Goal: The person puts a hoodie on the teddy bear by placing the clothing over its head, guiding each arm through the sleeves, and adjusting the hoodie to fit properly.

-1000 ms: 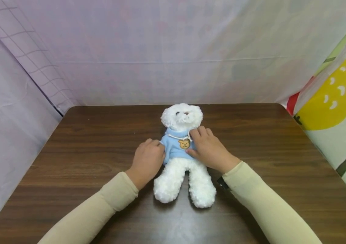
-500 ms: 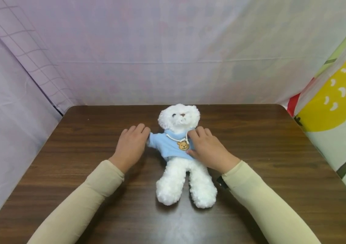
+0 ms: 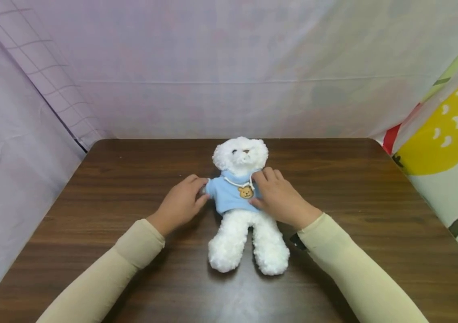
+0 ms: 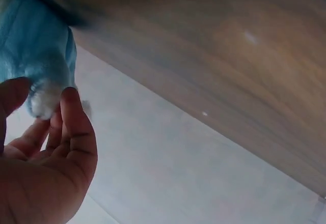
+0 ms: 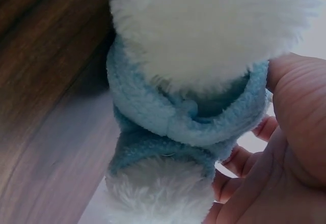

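A white plush teddy bear (image 3: 242, 157) lies on its back on the table, head toward the far edge. It wears a light blue sweater (image 3: 226, 197) with a white cord and a brown bear-face patch (image 3: 246, 192). At the bear's side, my left hand (image 3: 179, 202) pinches the sleeve end; the left wrist view has thumb and fingers on either side of the sleeve (image 4: 48, 66), white plush (image 4: 46, 101) showing at its opening. My right hand (image 3: 284, 199) grips the sweater's other side near the collar, covering the arm there. The right wrist view shows a leg (image 5: 204, 25) and the sweater hem (image 5: 153, 112).
The dark wooden table (image 3: 112, 179) extends on both sides of the bear. A pale cloth curtain (image 3: 229, 80) hangs behind its far edge. On the right hangs a white cloth with a yellow print (image 3: 440, 134).
My left hand has gone from the bear's side outward, drawing the sleeve out, then slightly back inward with its thumb now showing. The bear shifted left and returned. My right hand has kept its place.
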